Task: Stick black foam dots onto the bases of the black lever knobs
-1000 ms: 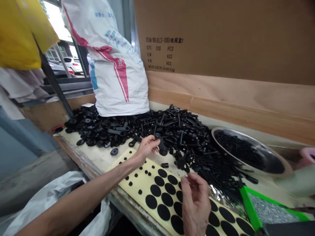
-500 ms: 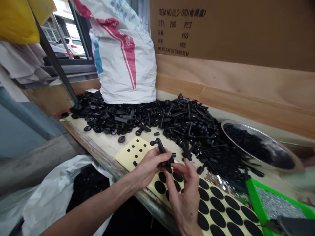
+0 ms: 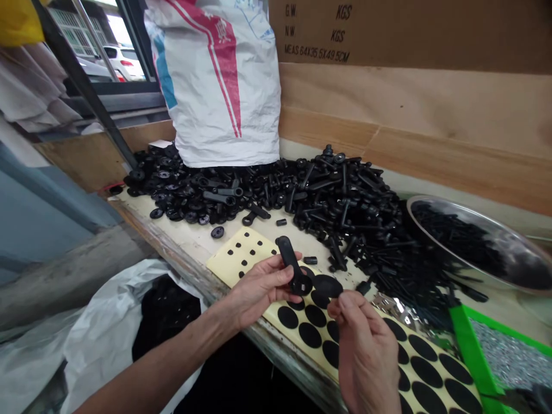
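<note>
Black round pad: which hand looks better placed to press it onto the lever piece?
Likely the right: the right hand pinches the round pad beside the lever piece, which the left hand grips.

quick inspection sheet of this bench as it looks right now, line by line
surface: pale workbench, worn front edge, mostly covered.
job's things: black lever part and round black pad, held close together above the yellow backing sheet of black pads.
clutter: heap of black plastic parts; steel bowl holding thin dark pieces; green tray with small silvery bits.
hands: left hand grips the black lever part; right hand pinches the round black pad in its fingers.
cables: nothing seen.
surroundings: white woven sack, cardboard box, plastic bag below the bench, window with a parked car outside.
</note>
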`<state>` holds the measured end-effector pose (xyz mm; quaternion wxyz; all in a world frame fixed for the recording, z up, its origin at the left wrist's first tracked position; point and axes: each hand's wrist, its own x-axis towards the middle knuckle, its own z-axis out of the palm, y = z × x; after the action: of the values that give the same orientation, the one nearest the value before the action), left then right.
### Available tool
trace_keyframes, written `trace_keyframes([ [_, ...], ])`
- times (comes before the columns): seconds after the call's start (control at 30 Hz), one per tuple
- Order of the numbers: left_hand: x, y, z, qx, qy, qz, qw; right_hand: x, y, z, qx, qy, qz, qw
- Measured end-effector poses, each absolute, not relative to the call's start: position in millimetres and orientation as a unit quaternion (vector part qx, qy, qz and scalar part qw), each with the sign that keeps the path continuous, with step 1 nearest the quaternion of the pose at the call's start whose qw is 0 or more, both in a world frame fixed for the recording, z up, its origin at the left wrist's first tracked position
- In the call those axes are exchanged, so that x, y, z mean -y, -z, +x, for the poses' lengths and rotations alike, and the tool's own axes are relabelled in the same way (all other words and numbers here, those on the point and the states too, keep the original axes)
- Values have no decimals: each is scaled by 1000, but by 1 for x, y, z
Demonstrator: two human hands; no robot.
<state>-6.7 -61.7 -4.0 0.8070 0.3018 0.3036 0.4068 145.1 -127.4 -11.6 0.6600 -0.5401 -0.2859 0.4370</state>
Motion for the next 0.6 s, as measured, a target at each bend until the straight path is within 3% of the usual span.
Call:
trace_keyframes([
  [0.6, 65, 8, 11, -305, -400, 292, 813, 127, 23, 147, 271, -521, -550, 593],
])
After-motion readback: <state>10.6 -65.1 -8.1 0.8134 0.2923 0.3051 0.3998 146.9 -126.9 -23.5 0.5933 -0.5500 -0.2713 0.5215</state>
